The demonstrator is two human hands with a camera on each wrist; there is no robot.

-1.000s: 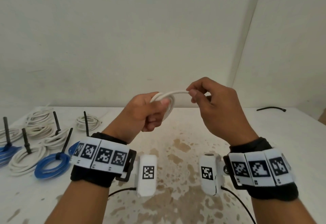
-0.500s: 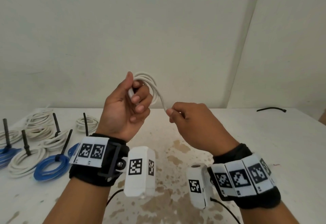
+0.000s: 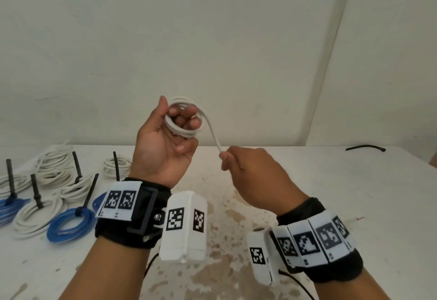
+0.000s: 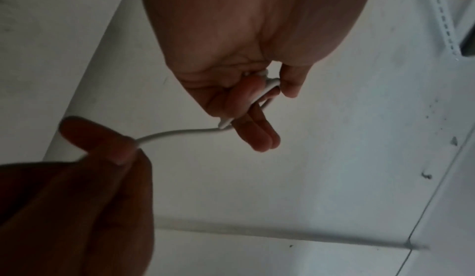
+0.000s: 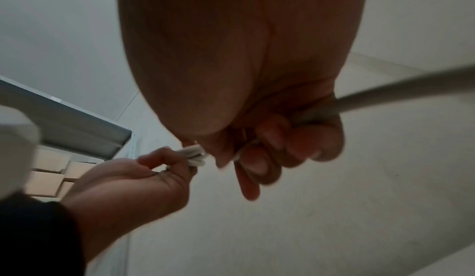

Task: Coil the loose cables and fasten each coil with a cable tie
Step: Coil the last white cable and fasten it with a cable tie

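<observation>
My left hand is raised above the table, palm toward me, and grips a small coil of white cable wound round its fingers. The cable's free end runs down to the right into my right hand, which pinches it between thumb and fingers just above the table. In the left wrist view the white cable stretches from my curled left fingers to my right fingertips. The right wrist view shows the coil edge-on in my left hand.
Several finished coils lie at the table's left: white coils and blue coils, each fastened with an upright black cable tie. A loose black cable tie lies at the far right. The white table has brown stains in the middle.
My left hand has turned palm toward me and risen with the coil. My right hand has dropped and pulled the cable's free end down to the right.
</observation>
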